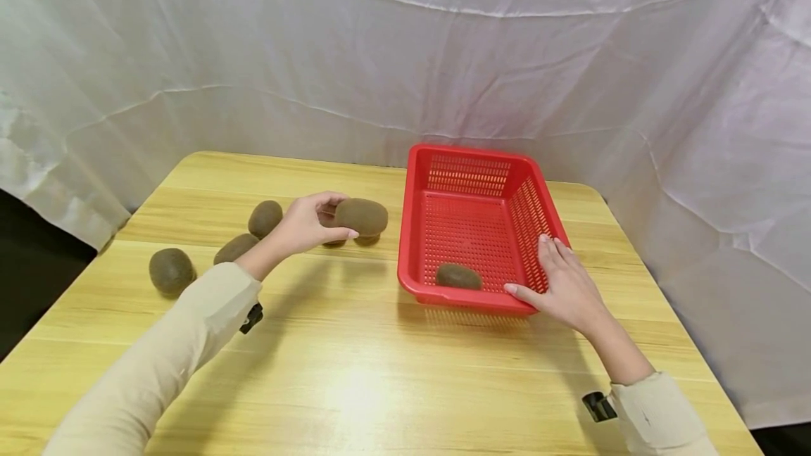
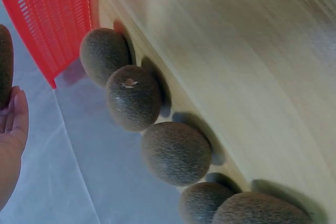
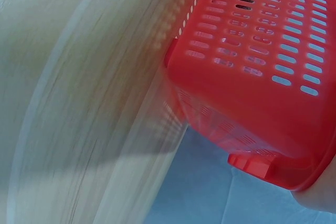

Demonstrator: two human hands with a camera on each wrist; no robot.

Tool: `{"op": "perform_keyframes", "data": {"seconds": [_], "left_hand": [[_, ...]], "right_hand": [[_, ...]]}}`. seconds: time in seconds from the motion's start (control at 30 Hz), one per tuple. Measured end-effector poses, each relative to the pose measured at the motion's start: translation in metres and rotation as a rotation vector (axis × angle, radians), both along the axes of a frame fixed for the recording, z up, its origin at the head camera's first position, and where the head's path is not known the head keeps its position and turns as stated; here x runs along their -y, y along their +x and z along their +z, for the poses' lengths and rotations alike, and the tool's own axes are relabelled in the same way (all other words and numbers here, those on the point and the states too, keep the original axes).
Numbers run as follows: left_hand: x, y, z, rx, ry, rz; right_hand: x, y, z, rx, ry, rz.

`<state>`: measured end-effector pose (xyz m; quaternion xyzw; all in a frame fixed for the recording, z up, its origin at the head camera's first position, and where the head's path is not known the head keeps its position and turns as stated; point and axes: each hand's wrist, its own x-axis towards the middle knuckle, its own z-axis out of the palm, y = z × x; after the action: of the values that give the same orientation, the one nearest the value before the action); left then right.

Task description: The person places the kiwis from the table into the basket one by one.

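My left hand (image 1: pixel 342 218) grips a brown kiwi (image 1: pixel 362 216) and holds it above the wooden table (image 1: pixel 355 371), just left of the red mesh basket (image 1: pixel 472 155). In the left wrist view only the palm's edge (image 2: pixel 13 124) and a sliver of that kiwi (image 2: pixel 4 66) show. My right hand (image 1: pixel 540 274) rests with straight fingers on the basket's front right corner. One kiwi (image 1: pixel 457 276) lies inside the basket near its front wall. The right wrist view shows the basket's outer wall (image 3: pixel 252 77) close up.
Several more kiwis lie on the table to the left: one (image 1: pixel 265 218), another (image 1: pixel 236 248) partly behind my left sleeve, a third (image 1: pixel 170 271) farthest left. The left wrist view shows them in a row (image 2: pixel 134 97). A white cloth backdrop (image 1: pixel 405 55) surrounds the table.
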<state>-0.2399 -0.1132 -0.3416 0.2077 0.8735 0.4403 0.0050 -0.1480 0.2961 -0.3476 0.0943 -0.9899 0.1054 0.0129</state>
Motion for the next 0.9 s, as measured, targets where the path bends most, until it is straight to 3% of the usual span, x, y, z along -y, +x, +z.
{"op": "perform_keyframes", "data": {"seconds": [0.53,0.9], "left_hand": [[-0.025,0.000,0.016,-0.012,0.033,-0.047],[-0.049,-0.004,0.018,-0.031,0.088,-0.099]], "right_hand": [[0.000,0.000,0.001,0.015,-0.016,-0.004],[0.000,0.000,0.000,0.016,-0.014,-0.007]]}}
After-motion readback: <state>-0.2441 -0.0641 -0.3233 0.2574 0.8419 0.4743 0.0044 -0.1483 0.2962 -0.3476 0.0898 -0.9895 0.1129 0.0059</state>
